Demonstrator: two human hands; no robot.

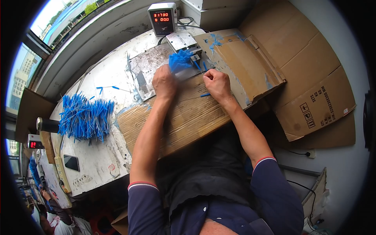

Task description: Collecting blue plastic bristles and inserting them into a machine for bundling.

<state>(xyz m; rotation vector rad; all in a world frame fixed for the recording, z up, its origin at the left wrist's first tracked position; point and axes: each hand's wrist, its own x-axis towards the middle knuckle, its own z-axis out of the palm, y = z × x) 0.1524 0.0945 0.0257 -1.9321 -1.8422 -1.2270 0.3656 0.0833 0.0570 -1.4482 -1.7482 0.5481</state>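
Just below a bunch of thin blue pieces (181, 59), my left hand (164, 82) is closed and partly smeared by motion. Whether it grips the bunch cannot be made out. My right hand (218, 83) is pinched, and a thin blue-tipped wire (197, 65) runs from its fingertips toward a small metal device (181, 40). A short blue piece (205, 94) lies on the cardboard (176, 117) between my forearms. Beneath the bunch and to its left is a stained metal plate (147, 62).
A white counter box with red digits (162, 19) stands behind the device. At left lies a large heap of blue-tipped wires (86, 117), with a dark phone (71, 163) nearer me. Opened cardboard (313, 90) rises at right. Another person (58, 219) is at lower left.
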